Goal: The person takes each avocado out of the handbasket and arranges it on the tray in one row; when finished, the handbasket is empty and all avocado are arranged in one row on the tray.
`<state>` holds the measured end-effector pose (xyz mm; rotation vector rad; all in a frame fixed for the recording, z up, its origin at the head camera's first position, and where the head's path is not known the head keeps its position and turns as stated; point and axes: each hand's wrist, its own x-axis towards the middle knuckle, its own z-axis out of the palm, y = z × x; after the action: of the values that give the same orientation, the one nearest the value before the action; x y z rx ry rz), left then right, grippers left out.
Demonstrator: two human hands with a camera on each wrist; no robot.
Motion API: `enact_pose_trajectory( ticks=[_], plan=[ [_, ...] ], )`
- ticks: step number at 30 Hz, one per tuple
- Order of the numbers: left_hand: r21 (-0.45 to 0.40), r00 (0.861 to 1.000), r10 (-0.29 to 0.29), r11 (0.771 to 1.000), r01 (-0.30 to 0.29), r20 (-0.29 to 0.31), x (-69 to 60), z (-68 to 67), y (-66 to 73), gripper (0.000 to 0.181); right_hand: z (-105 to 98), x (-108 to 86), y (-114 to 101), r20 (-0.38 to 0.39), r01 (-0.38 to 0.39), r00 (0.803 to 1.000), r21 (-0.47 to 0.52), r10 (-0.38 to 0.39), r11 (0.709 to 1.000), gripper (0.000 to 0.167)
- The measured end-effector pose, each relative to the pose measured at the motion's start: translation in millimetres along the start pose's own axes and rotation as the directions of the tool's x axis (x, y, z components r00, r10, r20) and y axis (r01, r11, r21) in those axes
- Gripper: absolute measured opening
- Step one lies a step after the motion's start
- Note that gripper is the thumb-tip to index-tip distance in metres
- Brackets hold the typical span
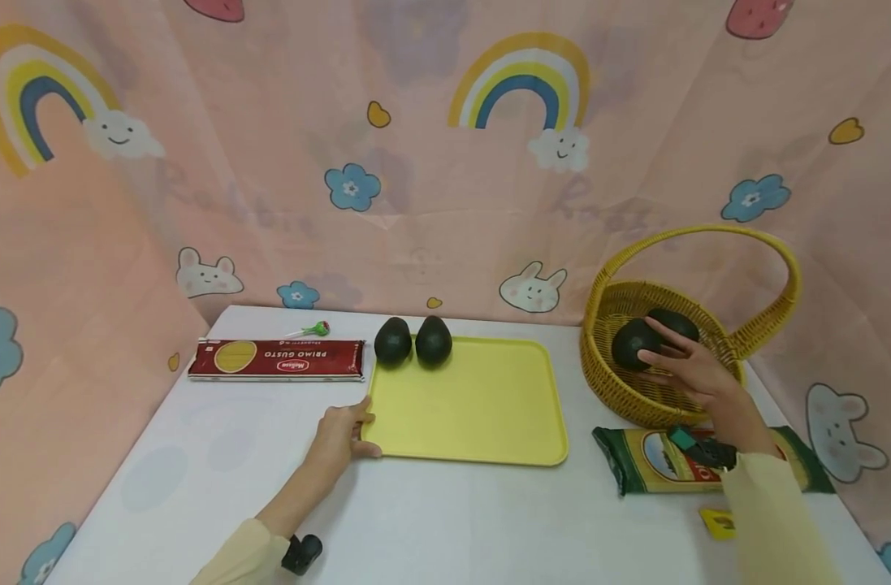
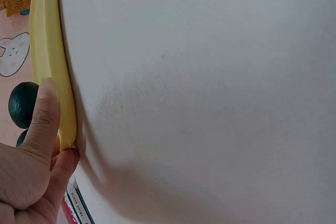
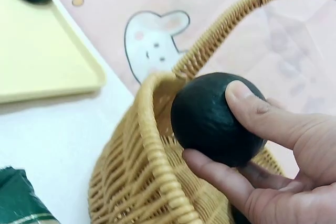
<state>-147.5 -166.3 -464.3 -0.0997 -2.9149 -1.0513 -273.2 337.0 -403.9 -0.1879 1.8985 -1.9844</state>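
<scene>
My right hand grips a dark avocado between thumb and fingers, at the mouth of the yellow wicker basket. Another dark avocado lies in the basket behind it. On the left, my left hand pinches the near-left edge of the yellow tray; in the left wrist view its thumb lies over the rim and its fingers are at the corner. Two more avocados, one at the corner and one beside it, sit at the tray's far-left end.
A red spaghetti pack lies left of the tray, with a green-topped lollipop behind it. Near the basket's front lies a green and yellow pasta bag, partly under my right forearm. A small yellow packet is nearer me.
</scene>
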Motion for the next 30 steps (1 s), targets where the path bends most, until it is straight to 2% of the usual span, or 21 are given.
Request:
enact_pose_trajectory(
  ticks=[6, 15, 22, 30],
  plan=[
    [-0.001, 1.000, -0.012, 1.000, 0.012, 0.005, 0.4, -0.8, 1.4, 0.061, 11, -4.0, -5, 0.023, 0.004, 1.000, 0.024, -0.005, 1.000, 0.073],
    [-0.001, 1.000, -0.014, 1.000, 0.014, 0.011, -0.2, -0.1, 1.1, 0.063, 21, -7.1, -10, 0.018, 0.011, 1.000, -0.029, -0.010, 1.000, 0.074],
    [0.000, 1.000, 0.006, 1.000, -0.006, -0.006, -0.3, -1.4, 1.2, 0.070, 26, -8.7, -13, 0.039, 0.030, 0.999, 0.068, -0.033, 0.997, 0.072],
    [-0.021, 1.000, 0.018, 1.000, -0.018, -0.002, -1.6, -1.5, 1.3, 0.064, 37, -7.4, -17, 0.046, 0.016, 0.999, 0.018, -0.017, 1.000, 0.075]
  ],
)
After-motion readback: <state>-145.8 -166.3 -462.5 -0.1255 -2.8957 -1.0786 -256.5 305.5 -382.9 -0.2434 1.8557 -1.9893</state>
